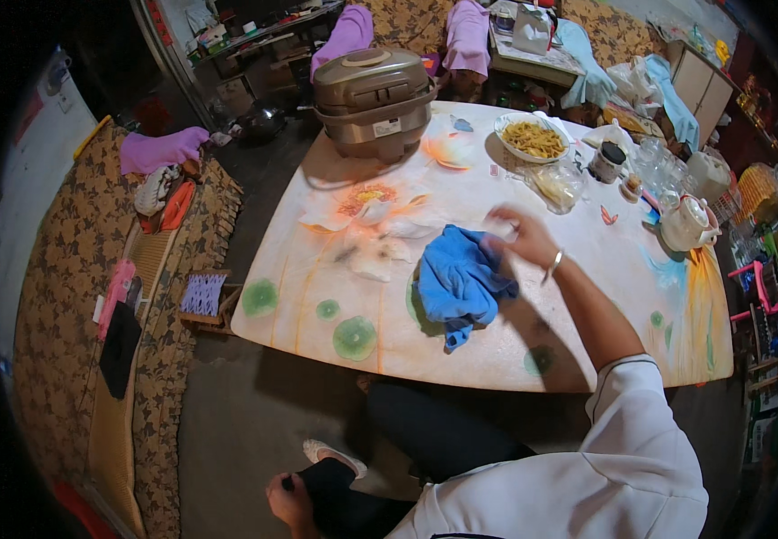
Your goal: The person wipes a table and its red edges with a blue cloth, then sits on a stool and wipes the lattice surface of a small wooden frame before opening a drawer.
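Observation:
A crumpled blue cloth (462,279) lies on the floral-printed table (321,269) in front of me. My right hand (524,236), blurred, is at the cloth's upper right edge with its fingers apart. A bracelet circles that wrist. Part of the hand overlaps the cloth; whether it touches it is unclear. Down by my knee, my left hand (289,498) is curled against the dark trousers (335,492). Something small and black shows at its fingers, and I cannot tell whether it is held or is part of the trousers.
A brown rice cooker (375,101) stands at the table's far left. Toward the far right are a plate of food (532,138), a plastic bag (557,185), a dark-lidded jar (608,162) and a white teapot (689,222). A small stool (207,296) stands left of the table.

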A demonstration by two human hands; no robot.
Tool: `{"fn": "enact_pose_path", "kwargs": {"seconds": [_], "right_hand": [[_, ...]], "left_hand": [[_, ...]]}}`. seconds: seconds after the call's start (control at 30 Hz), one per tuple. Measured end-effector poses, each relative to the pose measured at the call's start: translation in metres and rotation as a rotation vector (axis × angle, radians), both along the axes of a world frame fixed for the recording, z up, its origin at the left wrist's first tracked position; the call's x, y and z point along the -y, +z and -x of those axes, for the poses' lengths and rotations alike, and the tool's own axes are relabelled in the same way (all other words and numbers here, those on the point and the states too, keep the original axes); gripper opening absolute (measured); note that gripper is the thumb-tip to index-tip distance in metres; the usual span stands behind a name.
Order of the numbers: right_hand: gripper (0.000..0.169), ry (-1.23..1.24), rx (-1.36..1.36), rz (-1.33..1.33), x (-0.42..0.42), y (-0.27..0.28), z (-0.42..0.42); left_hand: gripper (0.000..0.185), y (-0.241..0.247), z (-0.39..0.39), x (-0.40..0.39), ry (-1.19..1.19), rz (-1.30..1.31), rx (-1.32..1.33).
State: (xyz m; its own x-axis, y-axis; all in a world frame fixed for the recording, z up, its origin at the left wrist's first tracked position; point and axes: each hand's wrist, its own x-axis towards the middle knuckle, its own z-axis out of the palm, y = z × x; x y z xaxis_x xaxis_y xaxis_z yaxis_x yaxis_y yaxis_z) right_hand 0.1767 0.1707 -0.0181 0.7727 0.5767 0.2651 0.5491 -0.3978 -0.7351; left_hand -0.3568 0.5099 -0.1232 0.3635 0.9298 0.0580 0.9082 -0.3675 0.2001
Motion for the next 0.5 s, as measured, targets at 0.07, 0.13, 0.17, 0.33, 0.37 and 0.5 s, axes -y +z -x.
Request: {"fn": "enact_pose_path", "kwargs": {"seconds": [0.07,0.13,0.17,0.33,0.37,0.5], "right_hand": [[0.042,-0.557,0.479,0.139,0.052,-0.03,-0.072],[0.052,-0.891,0.342,0.456,0.074,-0.031,-0.106],[0.056,-0.896,0.408,0.636,0.087,-0.037,-0.122],[0.051,-0.674,0.038,0.645,0.128,-0.069,-0.17],[0.047,-0.691,0.095,0.659,0.127,-0.077,-0.171],[0.025,-0.749,0.387,0.585,0.126,-0.09,-0.134]], "left_hand": [[0.019,-0.008,-0.008,0.001,-0.049,0.013,0.047],[0.019,-0.004,-0.011,0.004,-0.055,-0.017,0.085],[0.019,0.004,-0.012,0.008,-0.058,-0.039,0.103],[0.018,0.001,-0.021,0.003,-0.087,-0.028,0.105],[0.018,0.0,-0.019,0.001,-0.102,-0.036,0.107],[0.019,0.007,-0.021,0.002,-0.081,-0.033,0.089]]}}
